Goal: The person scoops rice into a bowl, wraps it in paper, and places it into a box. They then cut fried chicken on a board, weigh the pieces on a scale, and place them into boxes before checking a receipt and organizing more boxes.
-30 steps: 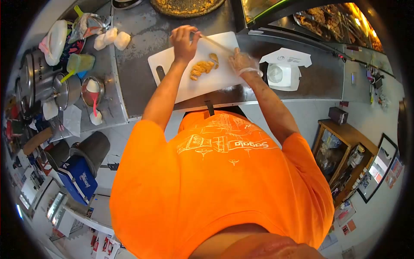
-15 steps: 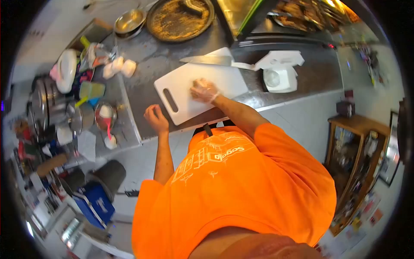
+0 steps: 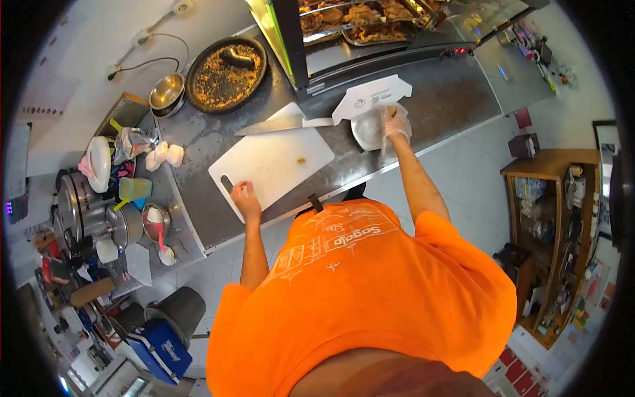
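My right hand (image 3: pixel 396 127), in a clear plastic glove, is over the white takeaway box (image 3: pixel 366 131), its fingers closed around a brown piece of food (image 3: pixel 391 111). The box lies with its lid open toward the back. My bare left hand (image 3: pixel 247 200) rests at the near left end of the white cutting board (image 3: pixel 271 165), beside the handle slot, its fingers loosely apart. A small brown scrap (image 3: pixel 301 161) is left on the board. A large knife (image 3: pixel 278 125) lies across the board's far edge, its white handle pointing at the box.
A dark round pan (image 3: pixel 227 75) with brown crumbs and a scoop stands at the back left beside metal bowls (image 3: pixel 167 91). A glass display case (image 3: pixel 357 30) with trays of fried food borders the counter's back. Pots and containers crowd the left counter; a wooden cabinet (image 3: pixel 552 165) stands right.
My right hand has moved from the board to the box, carrying the brown piece. My left hand has come down to the board's handle end. The camera view has shifted.
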Tool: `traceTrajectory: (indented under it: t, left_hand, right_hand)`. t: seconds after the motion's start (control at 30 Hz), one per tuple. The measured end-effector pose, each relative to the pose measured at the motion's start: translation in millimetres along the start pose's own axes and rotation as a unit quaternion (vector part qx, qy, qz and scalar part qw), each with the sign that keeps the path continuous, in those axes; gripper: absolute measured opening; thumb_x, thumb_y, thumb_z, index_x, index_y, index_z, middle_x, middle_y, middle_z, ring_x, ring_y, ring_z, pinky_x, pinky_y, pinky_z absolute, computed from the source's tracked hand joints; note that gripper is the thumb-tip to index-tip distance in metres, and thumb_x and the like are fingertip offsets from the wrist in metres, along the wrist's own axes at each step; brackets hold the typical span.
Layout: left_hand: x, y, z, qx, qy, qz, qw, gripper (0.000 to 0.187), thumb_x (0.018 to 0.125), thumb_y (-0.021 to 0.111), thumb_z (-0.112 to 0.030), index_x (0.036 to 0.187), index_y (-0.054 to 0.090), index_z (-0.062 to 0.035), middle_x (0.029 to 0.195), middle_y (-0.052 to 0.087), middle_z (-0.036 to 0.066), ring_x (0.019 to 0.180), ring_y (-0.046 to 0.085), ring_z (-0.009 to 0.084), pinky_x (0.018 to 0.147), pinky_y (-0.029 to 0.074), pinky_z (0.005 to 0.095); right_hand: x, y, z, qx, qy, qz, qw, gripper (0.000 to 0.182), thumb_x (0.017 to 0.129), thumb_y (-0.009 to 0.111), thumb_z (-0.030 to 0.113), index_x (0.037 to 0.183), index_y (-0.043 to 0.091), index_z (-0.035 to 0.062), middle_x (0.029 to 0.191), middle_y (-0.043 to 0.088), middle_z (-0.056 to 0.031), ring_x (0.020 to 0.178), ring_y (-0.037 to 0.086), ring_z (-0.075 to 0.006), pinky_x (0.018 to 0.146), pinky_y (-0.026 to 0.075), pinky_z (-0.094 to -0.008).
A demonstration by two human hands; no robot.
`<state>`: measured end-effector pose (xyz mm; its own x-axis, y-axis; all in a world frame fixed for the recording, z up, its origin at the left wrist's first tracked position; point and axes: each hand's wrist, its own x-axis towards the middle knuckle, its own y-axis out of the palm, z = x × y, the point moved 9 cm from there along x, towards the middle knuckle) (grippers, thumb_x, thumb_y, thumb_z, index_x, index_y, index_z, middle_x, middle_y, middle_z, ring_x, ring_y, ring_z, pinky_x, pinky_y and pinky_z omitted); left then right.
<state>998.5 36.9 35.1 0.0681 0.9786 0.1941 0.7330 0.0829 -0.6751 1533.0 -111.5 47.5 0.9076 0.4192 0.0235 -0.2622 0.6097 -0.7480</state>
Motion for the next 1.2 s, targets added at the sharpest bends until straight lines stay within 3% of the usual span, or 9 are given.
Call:
traceTrajectory:
  t: [0.17,0.27,0.3,0.37,0.47,0.53,0.77,1.03,1.2]
  left_hand:
    - [6.5,52.7,-77.1,-0.067,-0.019,-0.044,0.997,0.019,0.087,0.060,-0.022,0.089,0.060,-0.0024,0.092,0.060,0.013,0.089,0.052,0.0269,0.083,0.039,0.0389]
    - [2.0,70.8,-101.6,-0.117,-0.061,-0.081,0.988,0.023,0.090,0.058,-0.024,0.091,0.060,-0.0012,0.088,0.060,0.012,0.085,0.052,0.0249,0.081,0.041,0.0357]
    - [-3.5,71.2,-115.4,-0.120,-0.076,-0.078,0.987,0.023,0.090,0.058,-0.024,0.091,0.060,-0.0006,0.088,0.060,0.011,0.086,0.052,0.0233,0.080,0.041,0.0349]
    - [-20.9,68.1,-122.4,-0.135,-0.077,-0.075,0.985,0.022,0.089,0.058,-0.022,0.092,0.060,0.0001,0.089,0.059,0.009,0.086,0.052,0.0201,0.080,0.041,0.0337]
    - [-41.1,60.4,-90.6,-0.152,-0.119,-0.076,0.978,0.018,0.089,0.058,-0.018,0.094,0.060,-0.0009,0.091,0.059,0.007,0.090,0.054,0.0196,0.083,0.042,0.0324]
    - [-57.5,29.6,-77.3,-0.089,-0.082,-0.112,0.986,0.018,0.090,0.056,-0.018,0.096,0.058,-0.0007,0.091,0.059,0.008,0.089,0.054,0.0188,0.082,0.043,0.0309]
    - [-37.5,-32.3,-115.8,-0.072,-0.036,-0.092,0.993,0.018,0.091,0.057,-0.018,0.097,0.057,-0.0011,0.091,0.060,0.008,0.087,0.056,0.0187,0.075,0.045,0.0313]
    - [94.0,-58.4,-485.9,-0.323,0.375,-0.016,0.869,0.026,0.083,0.057,-0.001,0.109,0.058,0.0025,0.117,0.057,0.017,0.115,0.051,0.0253,0.096,0.039,0.0341]
    - [117.8,-54.3,-573.1,-0.385,0.319,-0.113,0.859,0.044,0.090,0.050,-0.005,0.131,0.035,0.0017,0.119,0.052,0.019,0.113,0.051,0.0288,0.101,0.036,0.0387]
  right_hand:
    - [-50.1,-6.5,95.1,-0.236,-0.247,0.083,0.936,0.040,0.083,0.055,0.037,0.108,0.060,0.0061,0.105,0.061,-0.0140,0.102,0.056,-0.0328,0.093,0.041,-0.0416]
    - [-130.0,118.1,104.0,-0.016,-0.265,0.447,0.855,0.025,0.085,0.052,0.022,0.101,0.062,0.0067,0.100,0.062,-0.0172,0.089,0.060,-0.0315,0.081,0.047,-0.0420]
    - [-183.3,132.7,125.1,0.047,-0.618,0.263,0.739,0.023,0.082,0.052,0.018,0.100,0.063,0.0076,0.100,0.061,-0.0169,0.086,0.060,-0.0303,0.077,0.048,-0.0423]
    - [-219.1,156.4,143.8,-0.113,-0.539,0.427,0.717,0.024,0.083,0.050,0.009,0.105,0.059,0.0054,0.108,0.059,-0.0151,0.099,0.057,-0.0313,0.087,0.045,-0.0395]
    - [-266.9,236.2,71.7,0.044,-0.726,0.155,0.669,0.039,0.085,0.046,0.014,0.119,0.052,-0.0041,0.125,0.051,-0.0217,0.123,0.044,-0.0349,0.107,0.030,-0.0470]
    - [-238.8,190.7,117.2,-0.072,-0.596,0.390,0.698,0.026,0.084,0.050,0.018,0.107,0.053,0.0060,0.102,0.053,-0.0126,0.096,0.053,-0.0261,0.088,0.043,-0.0390]
    - [-24.7,-25.7,70.1,0.115,-0.375,0.098,0.915,0.021,0.079,0.059,0.019,0.092,0.064,0.0039,0.104,0.062,-0.0139,0.097,0.056,-0.0329,0.083,0.046,-0.0427]
    - [46.7,-83.2,39.2,-0.027,-0.213,0.002,0.977,0.023,0.075,0.068,0.024,0.092,0.065,0.0086,0.100,0.064,-0.0101,0.093,0.058,-0.0296,0.080,0.046,-0.0404]
    - [58.4,-71.8,-5.3,0.090,-0.133,-0.057,0.985,0.019,0.073,0.072,0.023,0.083,0.064,0.0086,0.087,0.065,-0.0122,0.085,0.060,-0.0306,0.079,0.046,-0.0407]
